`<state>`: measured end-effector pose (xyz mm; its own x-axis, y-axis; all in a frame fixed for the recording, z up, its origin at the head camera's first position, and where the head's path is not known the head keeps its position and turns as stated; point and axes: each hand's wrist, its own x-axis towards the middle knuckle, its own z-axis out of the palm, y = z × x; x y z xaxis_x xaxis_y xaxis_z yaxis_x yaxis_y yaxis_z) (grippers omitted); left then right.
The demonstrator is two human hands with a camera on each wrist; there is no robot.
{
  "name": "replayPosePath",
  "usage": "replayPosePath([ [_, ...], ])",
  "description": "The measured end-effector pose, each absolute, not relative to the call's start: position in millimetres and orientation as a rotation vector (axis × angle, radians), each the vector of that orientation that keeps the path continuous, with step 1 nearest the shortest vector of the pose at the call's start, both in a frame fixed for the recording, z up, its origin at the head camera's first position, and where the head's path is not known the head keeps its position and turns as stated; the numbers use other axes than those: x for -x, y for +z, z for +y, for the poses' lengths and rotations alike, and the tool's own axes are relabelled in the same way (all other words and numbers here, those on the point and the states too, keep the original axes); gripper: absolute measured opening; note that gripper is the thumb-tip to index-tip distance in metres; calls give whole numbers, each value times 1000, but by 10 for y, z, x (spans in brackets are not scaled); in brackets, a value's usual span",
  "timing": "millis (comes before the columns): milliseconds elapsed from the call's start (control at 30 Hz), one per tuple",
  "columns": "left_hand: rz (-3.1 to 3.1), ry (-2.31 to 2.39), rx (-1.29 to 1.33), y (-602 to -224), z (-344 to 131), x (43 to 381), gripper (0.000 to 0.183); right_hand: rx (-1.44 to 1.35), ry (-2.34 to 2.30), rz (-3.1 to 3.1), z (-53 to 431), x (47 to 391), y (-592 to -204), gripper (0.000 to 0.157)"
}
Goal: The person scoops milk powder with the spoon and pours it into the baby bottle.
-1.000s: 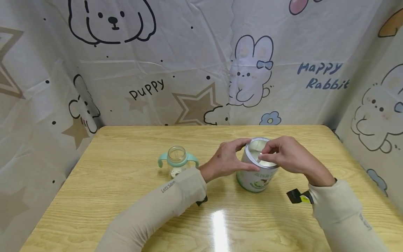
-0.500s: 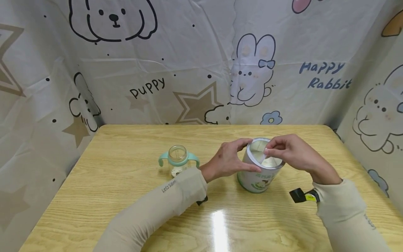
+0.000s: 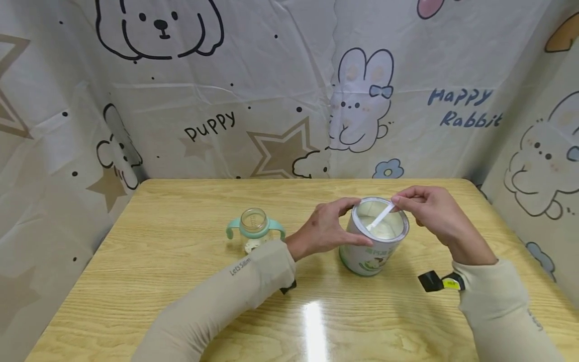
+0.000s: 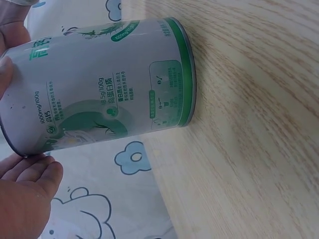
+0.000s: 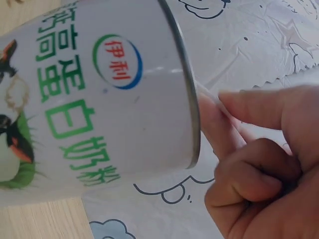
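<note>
Right of the frame's centre, we see the right hand [image 3: 435, 212], which is nearer to the slim white utensil [image 3: 381, 216]; its grip pinches the upper end. From there the long axis slants lower-left into the white-and-green cylindrical can [image 3: 368, 257], held by the left hand [image 3: 325, 229].

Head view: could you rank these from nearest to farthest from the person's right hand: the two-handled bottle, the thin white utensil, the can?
1. Thin white utensil: nearest, pinched in the right hand.
2. Can: next, just left of that hand, with the utensil slanting into its open top.
3. Two-handled bottle: farthest, well to the left, beyond the can.
</note>
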<state>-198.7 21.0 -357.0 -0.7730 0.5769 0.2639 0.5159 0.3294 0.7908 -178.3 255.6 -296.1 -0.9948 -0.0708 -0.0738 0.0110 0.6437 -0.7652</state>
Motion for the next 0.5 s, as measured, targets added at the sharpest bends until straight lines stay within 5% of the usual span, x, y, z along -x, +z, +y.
replayPosePath([
  [500,2496,1474,-987,-3571,206,1978,84,-255,-1521,2836,2700,1736,-3055,42],
])
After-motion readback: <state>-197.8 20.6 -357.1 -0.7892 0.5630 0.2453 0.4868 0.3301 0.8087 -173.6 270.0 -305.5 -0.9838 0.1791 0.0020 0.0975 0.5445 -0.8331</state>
